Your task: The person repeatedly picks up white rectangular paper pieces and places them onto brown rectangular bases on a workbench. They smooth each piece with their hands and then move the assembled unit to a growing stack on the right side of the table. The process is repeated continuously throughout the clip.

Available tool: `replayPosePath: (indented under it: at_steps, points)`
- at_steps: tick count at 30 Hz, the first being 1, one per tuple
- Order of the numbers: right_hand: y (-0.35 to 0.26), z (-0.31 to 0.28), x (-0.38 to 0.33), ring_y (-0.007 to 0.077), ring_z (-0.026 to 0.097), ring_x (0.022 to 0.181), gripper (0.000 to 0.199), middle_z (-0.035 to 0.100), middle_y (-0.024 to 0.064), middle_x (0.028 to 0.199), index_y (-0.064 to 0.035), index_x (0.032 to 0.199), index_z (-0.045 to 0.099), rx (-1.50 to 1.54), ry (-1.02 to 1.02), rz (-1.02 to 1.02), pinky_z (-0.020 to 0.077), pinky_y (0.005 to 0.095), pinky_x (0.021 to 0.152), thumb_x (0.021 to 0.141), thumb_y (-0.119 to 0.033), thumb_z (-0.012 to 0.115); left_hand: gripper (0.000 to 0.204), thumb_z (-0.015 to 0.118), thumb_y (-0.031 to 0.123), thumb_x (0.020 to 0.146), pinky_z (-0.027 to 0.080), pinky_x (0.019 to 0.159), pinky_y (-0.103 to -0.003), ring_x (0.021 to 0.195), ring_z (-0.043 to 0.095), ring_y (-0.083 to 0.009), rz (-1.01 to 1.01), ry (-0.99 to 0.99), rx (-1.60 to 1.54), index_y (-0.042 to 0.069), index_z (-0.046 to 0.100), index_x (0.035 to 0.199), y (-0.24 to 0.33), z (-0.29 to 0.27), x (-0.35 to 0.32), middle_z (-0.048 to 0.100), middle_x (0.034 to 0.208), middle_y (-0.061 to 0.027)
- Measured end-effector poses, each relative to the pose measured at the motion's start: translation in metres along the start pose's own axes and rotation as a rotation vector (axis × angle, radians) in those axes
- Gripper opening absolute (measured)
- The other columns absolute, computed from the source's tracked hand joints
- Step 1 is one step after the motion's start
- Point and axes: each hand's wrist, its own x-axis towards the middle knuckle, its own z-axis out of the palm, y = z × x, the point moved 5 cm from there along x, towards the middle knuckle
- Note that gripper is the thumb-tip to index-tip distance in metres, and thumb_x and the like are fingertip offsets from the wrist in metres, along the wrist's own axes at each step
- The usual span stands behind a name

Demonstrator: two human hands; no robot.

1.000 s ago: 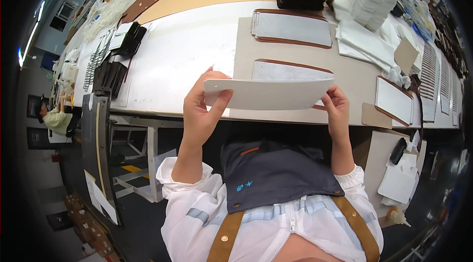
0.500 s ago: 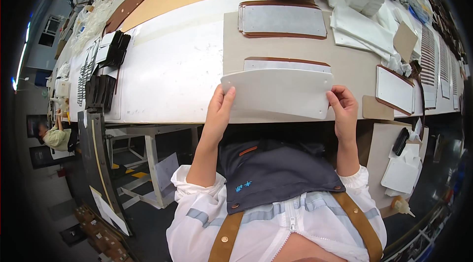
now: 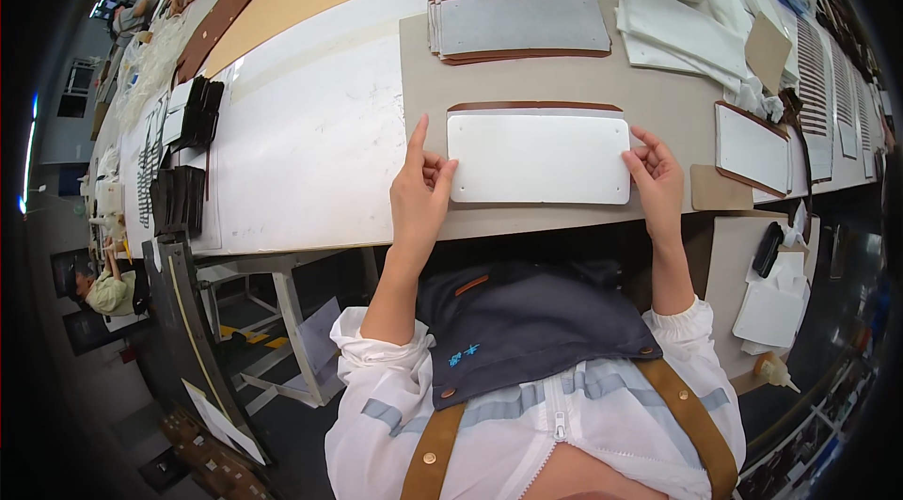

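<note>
My left hand [image 3: 420, 188] and right hand [image 3: 656, 175] pinch the white panel's [image 3: 538, 158] ends with spread fingers; uneven pressure could skew it off the brown piece [image 3: 534, 107] beneath.

Light is bright and even on the table [image 3: 310, 124], with soft shadows. Edges bend strongly, and the rim darkens from 7 to 10 o'clock.

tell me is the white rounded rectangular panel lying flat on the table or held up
Lying flat: the white rounded rectangular panel rests on the grey mat, left hand and right hand at its ends.
</note>
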Motion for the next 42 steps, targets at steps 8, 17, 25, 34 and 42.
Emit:
replayPosePath:
  at_steps: [8,17,25,34,42]
  points:
    - [0.010,0.004,0.016,0.0032,0.053,0.071,0.035,0.062,-0.0012,0.086,-0.0021,0.130,0.068,-0.169,0.031,-0.094,0.0446,0.0196,0.064,0.095,-0.001,0.069,0.030,0.068,0.005,0.095,0.046,0.065,-0.028,0.067,0.051,-0.0132,0.040,-0.060,0.138,0.008,0.074,0.124,-0.009,0.012,0.017,0.058,0.080,-0.0050]
    - [0.014,0.007,0.020,0.0065,0.048,0.068,0.029,0.061,-0.0005,0.084,-0.0068,0.120,0.075,-0.319,0.077,-0.151,0.0438,0.0229,0.062,0.092,-0.001,0.071,0.029,0.068,0.006,0.096,0.044,0.065,-0.026,0.067,0.049,-0.0117,0.024,-0.049,0.178,0.009,0.074,0.125,-0.006,0.015,0.016,0.056,0.080,-0.0029]
    - [0.012,0.007,0.019,0.0080,0.048,0.066,0.025,0.060,0.0008,0.082,-0.0055,0.116,0.075,-0.359,0.076,-0.157,0.0436,0.0239,0.061,0.092,-0.002,0.071,0.029,0.069,0.008,0.096,0.045,0.063,-0.027,0.064,0.048,-0.0120,0.042,-0.040,0.184,0.010,0.075,0.125,-0.009,0.016,0.016,0.057,0.079,-0.0034]
    - [-0.001,0.011,0.018,0.0109,0.050,0.066,0.025,0.062,0.0039,0.083,-0.0049,0.115,0.075,-0.437,0.061,-0.175,0.0453,0.0255,0.062,0.091,-0.001,0.071,0.029,0.069,0.008,0.096,0.045,0.063,-0.026,0.064,0.048,-0.0112,0.022,-0.054,0.194,0.009,0.075,0.124,-0.009,0.016,0.017,0.058,0.081,-0.0031]
    - [-0.005,0.013,0.018,0.0147,0.057,0.070,0.023,0.066,0.0087,0.087,-0.0012,0.114,0.074,-0.485,0.055,-0.183,0.0486,0.0283,0.065,0.091,0.000,0.070,0.030,0.068,0.007,0.096,0.044,0.063,-0.025,0.065,0.047,-0.0099,0.019,-0.042,0.195,0.008,0.074,0.125,-0.004,0.016,0.016,0.058,0.082,-0.0017]
